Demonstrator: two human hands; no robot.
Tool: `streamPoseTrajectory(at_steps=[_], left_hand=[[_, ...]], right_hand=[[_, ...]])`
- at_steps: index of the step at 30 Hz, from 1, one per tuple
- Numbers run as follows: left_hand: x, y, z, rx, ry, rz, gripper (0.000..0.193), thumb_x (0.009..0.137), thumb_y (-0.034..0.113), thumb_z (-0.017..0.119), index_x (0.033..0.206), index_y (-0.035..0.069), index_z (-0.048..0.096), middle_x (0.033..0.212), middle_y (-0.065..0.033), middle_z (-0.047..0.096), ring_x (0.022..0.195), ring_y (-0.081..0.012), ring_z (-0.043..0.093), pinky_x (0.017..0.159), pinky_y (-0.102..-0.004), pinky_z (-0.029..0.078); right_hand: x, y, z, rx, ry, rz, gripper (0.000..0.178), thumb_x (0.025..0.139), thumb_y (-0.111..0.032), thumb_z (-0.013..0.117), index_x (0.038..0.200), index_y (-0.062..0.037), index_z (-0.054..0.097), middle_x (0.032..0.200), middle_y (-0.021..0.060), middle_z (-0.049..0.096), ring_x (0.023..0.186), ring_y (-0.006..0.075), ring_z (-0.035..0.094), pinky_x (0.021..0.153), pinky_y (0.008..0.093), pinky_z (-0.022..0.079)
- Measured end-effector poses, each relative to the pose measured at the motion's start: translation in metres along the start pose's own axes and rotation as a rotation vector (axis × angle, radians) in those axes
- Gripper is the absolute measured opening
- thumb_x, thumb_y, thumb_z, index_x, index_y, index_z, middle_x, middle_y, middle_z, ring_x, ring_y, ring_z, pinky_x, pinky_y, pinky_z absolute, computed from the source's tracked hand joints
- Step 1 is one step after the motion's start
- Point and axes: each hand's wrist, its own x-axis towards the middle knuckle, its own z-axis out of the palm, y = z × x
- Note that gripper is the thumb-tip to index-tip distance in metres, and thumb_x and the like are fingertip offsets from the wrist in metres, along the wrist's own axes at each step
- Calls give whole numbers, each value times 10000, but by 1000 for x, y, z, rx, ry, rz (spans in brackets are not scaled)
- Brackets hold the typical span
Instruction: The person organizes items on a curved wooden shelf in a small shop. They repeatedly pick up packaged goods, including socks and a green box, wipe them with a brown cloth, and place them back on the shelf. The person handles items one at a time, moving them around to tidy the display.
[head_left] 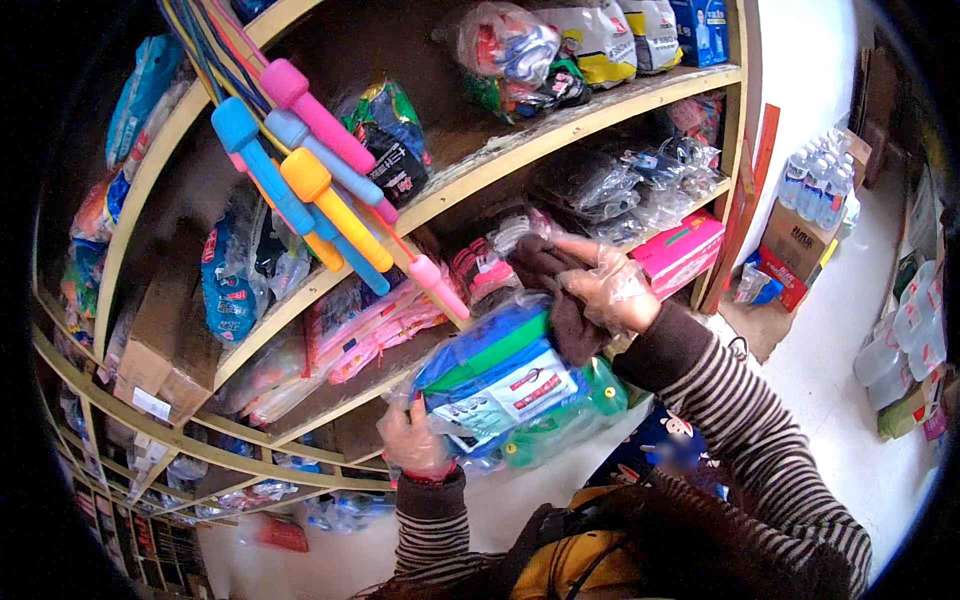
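My left hand (412, 438), in a thin clear plastic glove, grips the lower left edge of a plastic-wrapped package (500, 385) with blue and green folded material inside and a white label. My right hand (618, 290), gloved the same way, is closed around a dark brown cloth (572, 325). The cloth hangs down over the package's upper right corner. Below the package and partly covered by it sits a clear-wrapped green item (575, 425). Behind the cloth, pink-and-white packaged goods (490, 262) lie on the shelf.
Several foam-handled jump ropes (335, 140) hang in front of the wooden shelves (560, 130) at upper left. A pink box (682, 250) sits at a shelf's right end. Bottled water (815, 190) stands on cartons at right, with clear plastic jugs (915, 310) beyond the floor.
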Motion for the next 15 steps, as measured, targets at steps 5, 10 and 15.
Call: streamPoseTrajectory(at_steps=[5,10,15], left_hand=[[-1,16,-25,-200,-38,-88,246,889,77,511,1087,-18,623,872,-134,633,777,-187,581,751,-291,456],[24,35,-60,-206,63,24,255,919,130,480,1028,-58,613,917,-136,619,807,-185,594,708,-308,474],[93,102,-65,-1196,-66,-205,354,889,122,497,1202,-43,484,1115,-123,583,990,-188,593,797,-298,528]], right_hand=[[-18,124,-22,459,40,210,478,788,-34,538,1258,39,494,1115,139,615,959,193,603,836,292,489],[-74,123,-4,1009,55,451,382,875,-15,450,1254,-6,491,1071,148,620,913,228,624,789,363,524],[-113,192,-38,1282,23,194,429,865,-78,432,1283,16,401,1214,147,515,1108,273,512,979,402,409]])
